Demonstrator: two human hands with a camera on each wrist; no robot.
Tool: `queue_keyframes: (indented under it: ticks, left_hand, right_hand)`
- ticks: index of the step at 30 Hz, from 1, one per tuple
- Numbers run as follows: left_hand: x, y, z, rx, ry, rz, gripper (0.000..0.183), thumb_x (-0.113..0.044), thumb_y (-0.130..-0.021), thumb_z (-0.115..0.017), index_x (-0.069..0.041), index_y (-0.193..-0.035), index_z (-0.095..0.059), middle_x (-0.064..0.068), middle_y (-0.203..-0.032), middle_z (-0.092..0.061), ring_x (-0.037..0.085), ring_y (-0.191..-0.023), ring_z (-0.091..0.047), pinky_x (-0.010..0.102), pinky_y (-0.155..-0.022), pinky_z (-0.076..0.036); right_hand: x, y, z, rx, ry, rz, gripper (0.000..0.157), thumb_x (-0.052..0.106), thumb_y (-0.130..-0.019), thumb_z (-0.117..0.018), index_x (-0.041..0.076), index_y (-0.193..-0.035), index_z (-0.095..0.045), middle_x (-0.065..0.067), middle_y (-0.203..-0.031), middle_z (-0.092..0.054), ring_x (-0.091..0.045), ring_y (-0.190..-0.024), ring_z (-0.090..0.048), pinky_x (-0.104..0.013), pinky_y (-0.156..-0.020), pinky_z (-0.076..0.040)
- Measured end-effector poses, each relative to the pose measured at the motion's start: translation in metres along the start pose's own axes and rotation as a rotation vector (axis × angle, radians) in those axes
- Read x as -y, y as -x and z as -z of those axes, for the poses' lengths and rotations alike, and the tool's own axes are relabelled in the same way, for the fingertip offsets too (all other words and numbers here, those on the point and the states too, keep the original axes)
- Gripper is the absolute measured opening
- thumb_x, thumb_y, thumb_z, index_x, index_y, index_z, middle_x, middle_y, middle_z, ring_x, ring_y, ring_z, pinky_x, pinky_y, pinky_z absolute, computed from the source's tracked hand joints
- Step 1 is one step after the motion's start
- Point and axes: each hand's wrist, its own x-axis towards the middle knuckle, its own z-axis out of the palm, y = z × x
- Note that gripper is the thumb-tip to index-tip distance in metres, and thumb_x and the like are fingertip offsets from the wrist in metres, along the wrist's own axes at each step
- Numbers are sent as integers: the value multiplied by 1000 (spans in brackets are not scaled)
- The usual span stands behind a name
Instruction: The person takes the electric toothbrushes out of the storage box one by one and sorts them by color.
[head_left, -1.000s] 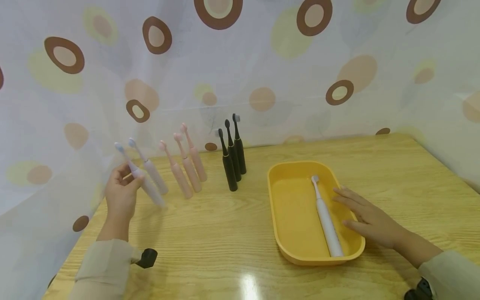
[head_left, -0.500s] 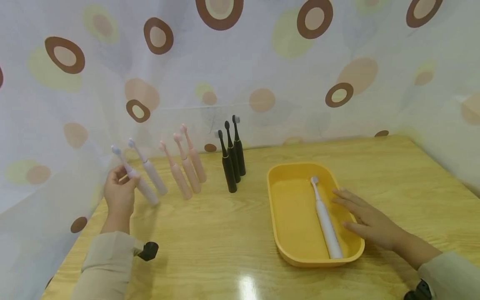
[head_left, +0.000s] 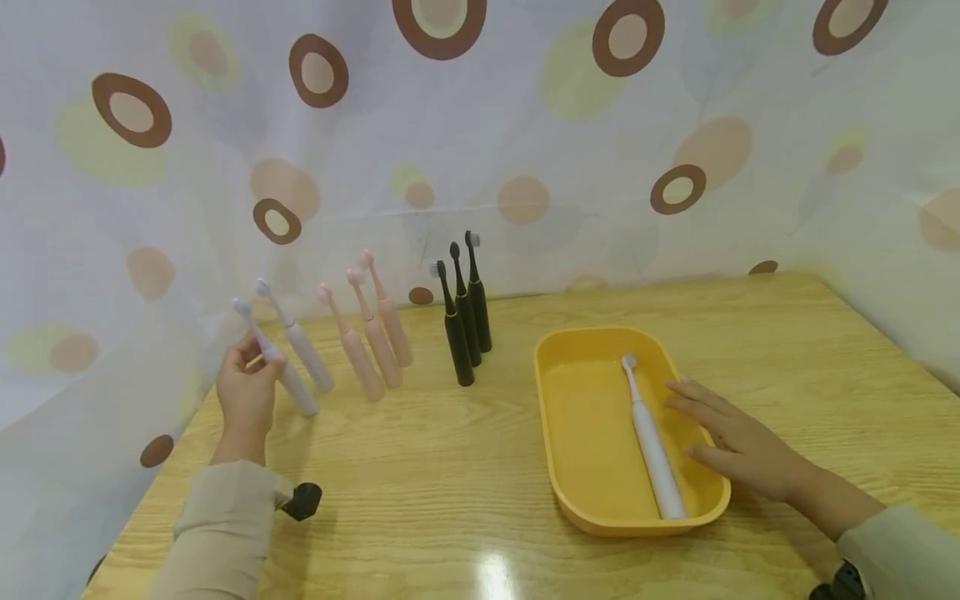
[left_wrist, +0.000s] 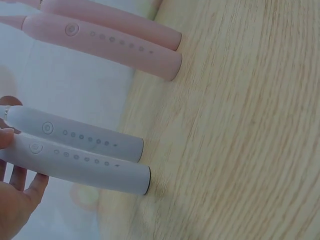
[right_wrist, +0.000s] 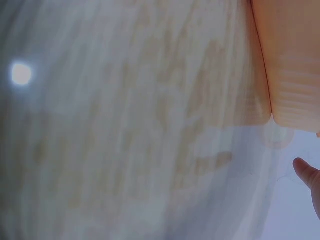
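My left hand (head_left: 246, 398) pinches a white electric toothbrush (head_left: 297, 389) between thumb and fingers. It stands upright at the table's left, its base at the wood, close beside a second white electric toothbrush (head_left: 309, 357). In the left wrist view the held toothbrush (left_wrist: 100, 172) shows its button and a row of icons facing the camera. My right hand (head_left: 742, 446), fingers spread and fairly straight, rests at the right rim of a yellow tray (head_left: 550, 450). A third white electric toothbrush (head_left: 657, 458) lies inside that tray. Only a fingertip (right_wrist: 302, 170) of the right hand shows clearly in the right wrist view.
Several other toothbrushes stand at the back: three pink ones (head_left: 380, 350) right of the white pair, then three black ones (head_left: 460, 346). Behind the wooden table (head_left: 420, 475) hangs a white patterned cloth (head_left: 465, 125).
The toothbrush in my left hand, blurred and a little farther right a second ago, has moved left and now stands still beside the other white one. My right hand keeps its place.
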Motion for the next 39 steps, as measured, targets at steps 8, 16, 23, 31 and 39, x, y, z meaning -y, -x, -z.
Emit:
queue_keyframes:
  ticks: [8, 16, 23, 31, 39]
  left_hand:
    - [2, -2, 3, 95, -8, -30, 39, 1, -82, -54, -9, -118, -42, -4, -108, -39, 9, -96, -41, 29, -91, -36]
    - [5, 1, 6, 90, -33, -36, 36, -1, -82, -54, -10, -115, -43, -3, -109, -41, 13, -100, -40, 31, -92, -36]
    - [4, 2, 8, 70, -46, -43, 37, -4, -81, -56, -9, -116, -45, -4, -104, -44, 8, -95, -41, 27, -90, -36]
    - [0, 6, 10, 70, 81, -72, 38, -3, -80, -59, -11, -115, -46, -6, -98, -47, 6, -92, -43, 16, -81, -38]
    - [-6, 13, 16, 81, -49, -115, 53, -11, -81, -59, -6, -127, -34, 2, -119, -40, 19, -114, -36, 31, -96, -31]
  right_hand:
    - [1, 0, 1, -9, 23, -5, 50, 10, -81, -57, 5, -127, -39, -9, -138, -23, -14, -128, -7, -66, -82, -22]
    - [1, 0, 1, -9, 13, 11, 51, 9, -80, -57, 5, -128, -39, -11, -138, -24, -14, -128, -7, -66, -83, -21]
    - [2, -1, 0, -13, 16, 22, 51, 8, -79, -58, 4, -127, -40, -11, -137, -24, -14, -128, -7, -67, -81, -23]
    - [3, -1, 1, -3, 9, 11, 50, 9, -80, -57, 4, -127, -39, -10, -138, -24, -13, -128, -6, -66, -82, -22]
    - [3, 0, -1, 5, 30, 6, 51, 10, -81, -57, 3, -127, -38, -9, -138, -23, -14, -128, -6, -64, -86, -21]
